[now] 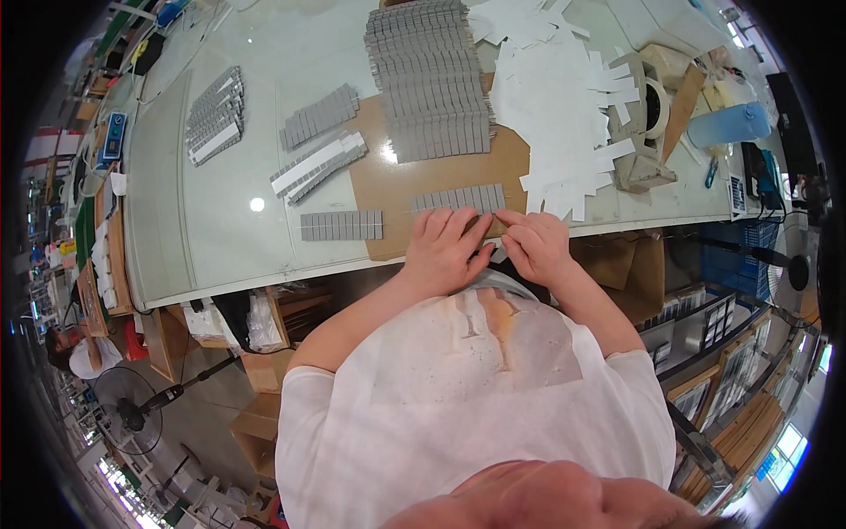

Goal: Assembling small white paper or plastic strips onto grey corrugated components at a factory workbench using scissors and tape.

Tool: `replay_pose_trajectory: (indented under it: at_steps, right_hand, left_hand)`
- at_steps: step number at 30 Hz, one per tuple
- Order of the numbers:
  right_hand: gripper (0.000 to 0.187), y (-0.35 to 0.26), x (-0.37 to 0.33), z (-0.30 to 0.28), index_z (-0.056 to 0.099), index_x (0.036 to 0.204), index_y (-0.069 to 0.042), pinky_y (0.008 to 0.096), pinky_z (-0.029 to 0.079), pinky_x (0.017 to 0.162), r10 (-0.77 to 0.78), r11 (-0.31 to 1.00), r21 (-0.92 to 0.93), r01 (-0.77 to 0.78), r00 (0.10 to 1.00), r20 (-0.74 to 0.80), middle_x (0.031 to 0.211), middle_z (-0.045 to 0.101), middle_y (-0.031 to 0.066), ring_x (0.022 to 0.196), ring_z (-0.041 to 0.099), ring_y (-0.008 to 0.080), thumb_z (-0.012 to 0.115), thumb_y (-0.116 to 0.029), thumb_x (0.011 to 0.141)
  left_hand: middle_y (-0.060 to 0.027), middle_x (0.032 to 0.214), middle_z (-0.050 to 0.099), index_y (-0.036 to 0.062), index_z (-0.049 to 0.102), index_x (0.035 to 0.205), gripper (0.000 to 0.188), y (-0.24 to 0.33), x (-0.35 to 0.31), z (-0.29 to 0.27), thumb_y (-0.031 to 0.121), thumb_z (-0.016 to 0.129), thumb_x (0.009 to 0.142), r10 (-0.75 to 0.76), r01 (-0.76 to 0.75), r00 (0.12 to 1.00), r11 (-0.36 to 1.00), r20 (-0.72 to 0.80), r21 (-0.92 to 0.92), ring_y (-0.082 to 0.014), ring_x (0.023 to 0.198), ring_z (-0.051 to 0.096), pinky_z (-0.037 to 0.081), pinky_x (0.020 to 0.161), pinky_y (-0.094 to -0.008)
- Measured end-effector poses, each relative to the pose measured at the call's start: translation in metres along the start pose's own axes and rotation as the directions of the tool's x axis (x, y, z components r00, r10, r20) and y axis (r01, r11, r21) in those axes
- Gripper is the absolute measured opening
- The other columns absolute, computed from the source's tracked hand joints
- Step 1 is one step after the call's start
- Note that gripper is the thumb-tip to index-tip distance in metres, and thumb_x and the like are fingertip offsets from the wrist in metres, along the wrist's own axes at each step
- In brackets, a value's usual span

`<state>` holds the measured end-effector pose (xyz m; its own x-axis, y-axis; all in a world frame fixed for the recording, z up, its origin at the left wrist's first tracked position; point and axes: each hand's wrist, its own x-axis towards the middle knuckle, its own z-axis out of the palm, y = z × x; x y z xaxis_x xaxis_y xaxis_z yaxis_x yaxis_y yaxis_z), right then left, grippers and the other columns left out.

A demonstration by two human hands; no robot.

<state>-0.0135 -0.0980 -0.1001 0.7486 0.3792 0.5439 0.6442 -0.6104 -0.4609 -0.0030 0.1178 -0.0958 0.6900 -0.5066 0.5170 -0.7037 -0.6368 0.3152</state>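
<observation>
My left hand (443,247) and my right hand (535,244) meet at the near edge of the table, fingers curled on a small strip held between them. Just beyond the fingertips lies a grey strip of small pads (458,198) on a brown cardboard sheet (401,189). Another grey strip (342,225) lies to the left on the pale tabletop (211,229). What exactly the fingers pinch is mostly hidden.
A big stack of grey strips (429,79) lies further back. White paper backings (555,97) pile up on the right beside a tape dispenser (648,115). More grey strips (214,115) sit at the left. A fan (128,401) stands on the floor.
</observation>
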Motion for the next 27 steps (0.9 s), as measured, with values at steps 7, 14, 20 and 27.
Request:
replay_pose_trajectory:
  at_steps: [7, 14, 20, 27]
  right_hand:
    - [0.012, 0.0024, -0.0019, 0.0027, 0.060, 0.086, -0.006, 0.0353, 0.048, 0.057, -0.007, 1.000, 0.012, 0.008, 0.997, -0.076, 0.106, 0.073, 0.0119, 0.065, 0.064, 0.0240, 0.071, -0.007, 0.081]
    - [0.011, 0.0030, -0.0008, 0.0028, 0.060, 0.087, -0.005, 0.0355, 0.048, 0.056, -0.012, 1.000, 0.010, 0.013, 0.998, -0.067, 0.104, 0.073, 0.0122, 0.065, 0.064, 0.0240, 0.070, -0.007, 0.082]
    - [0.008, 0.0009, -0.0013, 0.0024, 0.061, 0.084, -0.005, 0.0349, 0.048, 0.059, 0.015, 1.000, 0.021, -0.013, 0.998, -0.069, 0.105, 0.074, 0.0137, 0.064, 0.062, 0.0255, 0.068, -0.004, 0.082]
    - [0.009, 0.0019, -0.0023, 0.0023, 0.060, 0.084, -0.004, 0.0352, 0.048, 0.058, 0.028, 0.995, 0.100, -0.018, 0.994, -0.105, 0.102, 0.074, 0.0143, 0.064, 0.063, 0.0263, 0.068, -0.002, 0.081]
  left_hand:
    - [-0.0001, 0.114, 0.054, 0.0149, 0.067, 0.120, 0.045, 0.0026, 0.0037, -0.0037, 0.034, 0.074, 0.080, 0.014, -0.014, 1.000, 0.999, 0.017, 0.032, -0.0199, 0.105, 0.048, 0.037, 0.092, -0.0391]
    - [0.0003, 0.114, 0.054, 0.0158, 0.067, 0.122, 0.047, 0.0020, 0.0038, -0.0021, 0.036, 0.074, 0.080, 0.006, -0.008, 0.999, 0.999, 0.037, 0.035, -0.0197, 0.104, 0.048, 0.037, 0.092, -0.0388]
    - [0.0001, 0.113, 0.054, 0.0156, 0.067, 0.121, 0.047, 0.0023, 0.0036, -0.0017, 0.036, 0.074, 0.080, 0.018, -0.020, 0.999, 0.999, 0.027, 0.050, -0.0198, 0.105, 0.048, 0.038, 0.091, -0.0390]
    - [0.0004, 0.108, 0.057, 0.0154, 0.070, 0.115, 0.039, -0.0053, -0.0053, -0.0093, 0.028, 0.076, 0.078, 0.055, -0.056, 0.998, 0.997, -0.029, -0.053, -0.0205, 0.099, 0.051, 0.040, 0.087, -0.0400]
